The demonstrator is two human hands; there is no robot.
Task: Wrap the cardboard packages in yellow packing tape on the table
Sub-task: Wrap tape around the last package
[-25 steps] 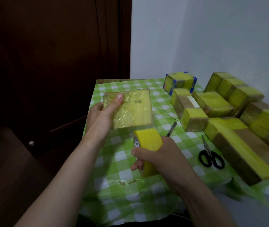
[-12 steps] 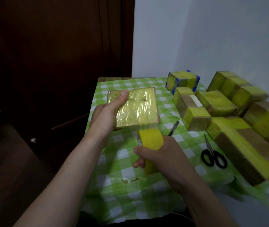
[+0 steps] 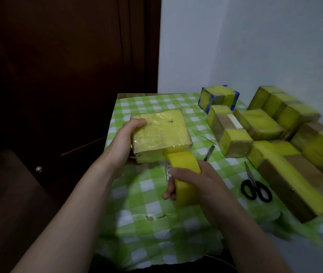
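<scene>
Left hand (image 3: pixel 124 138): gripping the cardboard package (image 3: pixel 160 133) by its left edge. Thumb is lying flat on the top face; other fingers are going underneath, hidden.
Right hand (image 3: pixel 202 184): clamping the yellow tape roll (image 3: pixel 183 161). Fingers (image 3: pixel 178 171) are curling tight over the rim, w/ one hooking into the core.
Package pos.: being held over the far-left part of the desk (image 3: pixel 147 186), near side facing the roll. Can't tell if its far edge is touching the cloth.
Package surface: flat, squarish block. Glossy, crinkled yellow film is covering the top & near side, w/ a small dark mark on top.
Roll: wide thick ring, matte yellow outside, white printed core. It's standing on edge, upper rim touching the package's near-right corner.
Desk cover: thin green/white check cloth, wrinkling at the near edge, w/ a small tear (image 3: pixel 157 216) near the front.
Scissors (image 3: pixel 256 189): black loop handles, lying flat just right of the right hand, blades pointing away.
Slim tool (image 3: pixel 209 153): dark/metallic, lying just right of the roll; type unclear.
Wrapped blocks (image 3: pixel 265 127): boxy brown card banded in yellow, crowding the right side.
Blue-cornered box (image 3: pixel 218 97): sitting at the back.
</scene>
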